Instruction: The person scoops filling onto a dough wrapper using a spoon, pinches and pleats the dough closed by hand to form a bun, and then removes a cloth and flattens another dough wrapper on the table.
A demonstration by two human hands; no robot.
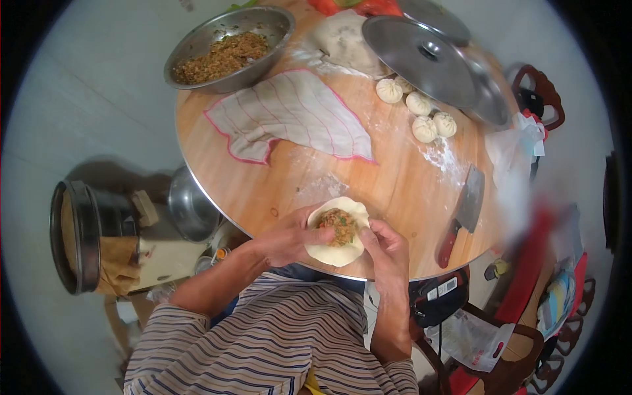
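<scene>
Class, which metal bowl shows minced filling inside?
The wide bowl at the far left of the table, beyond the striped cloth. Its filling is visible; the lower bowl beside the table shows none.

– Left hand (284, 236)?
– Cupped, left thumb (321, 236) pointing toward the right hand (390, 250); left forearm (220, 278) slanting in behind.
– And the right hand?
– Pinched, fingers curled; right forearm (393, 322) straighter behind it.

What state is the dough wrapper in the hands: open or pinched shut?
Open: the dough wrapper is spread out, its filling showing inside.
</scene>
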